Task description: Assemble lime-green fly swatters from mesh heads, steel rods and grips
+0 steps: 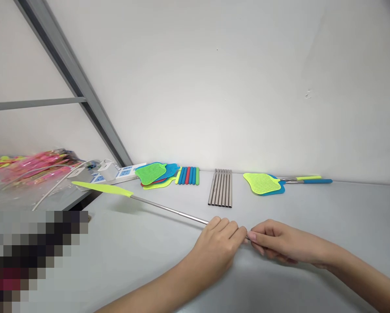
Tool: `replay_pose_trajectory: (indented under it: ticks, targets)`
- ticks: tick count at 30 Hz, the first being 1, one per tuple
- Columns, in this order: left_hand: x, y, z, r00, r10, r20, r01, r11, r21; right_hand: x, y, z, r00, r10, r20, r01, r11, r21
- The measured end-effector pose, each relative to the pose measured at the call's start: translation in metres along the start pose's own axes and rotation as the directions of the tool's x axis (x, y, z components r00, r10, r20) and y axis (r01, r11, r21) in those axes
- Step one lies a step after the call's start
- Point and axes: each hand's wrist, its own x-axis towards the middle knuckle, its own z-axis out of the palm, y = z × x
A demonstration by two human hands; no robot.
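Note:
Across the middle of the head view runs a fly swatter with a yellow-green head [103, 188], seen nearly edge-on, and a thin silver telescopic rod [168, 209]. My left hand [219, 241] is closed around the rod near its right end. Just to the right, my right hand [279, 241] pinches the rod's end between thumb and fingers. The hands almost touch, and a short bit of metal shows between them. Whatever else the right fingers cover is hidden. Several silver metal tubes [220, 188] lie side by side beyond my left hand.
Perforated swatter heads [151, 174] are stacked at the back left, beside a row of coloured handles [188, 175]. Swatters with handles [263, 183] lie at the back right. A power strip [126, 172], cables and plastic-wrapped goods [41, 169] stand left. A wall closes the table's far side.

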Motion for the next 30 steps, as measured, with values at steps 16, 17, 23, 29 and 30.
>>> replay_pose_trajectory:
  ticks: [16, 17, 23, 29, 30]
  targets:
    - [0.003, -0.013, 0.008, 0.988, 0.124, -0.097, -0.106, 0.979, 0.176, 0.006, 0.001, -0.006, 0.992, -0.028, 0.120, 0.011, 0.990, 0.141]
    - [0.003, -0.013, 0.008, 0.989, 0.122, -0.080, -0.107, 0.979, 0.171, 0.008, 0.001, -0.006, 0.993, -0.034, 0.116, 0.019, 0.991, 0.133]
    - [0.004, -0.011, 0.010, 0.995, 0.096, -0.039, -0.090, 0.987, 0.130, 0.010, 0.000, -0.005, 0.996, -0.023, 0.091, 0.007, 0.986, 0.168]
    - [0.005, -0.012, 0.010, 0.996, 0.082, -0.046, -0.076, 0.989, 0.130, 0.008, -0.004, -0.003, 0.998, -0.022, 0.061, 0.015, 0.995, 0.103]
    - [0.005, -0.012, 0.011, 0.995, 0.086, -0.052, -0.078, 0.988, 0.134, 0.008, -0.004, -0.004, 0.997, -0.028, 0.067, 0.023, 0.997, 0.078]
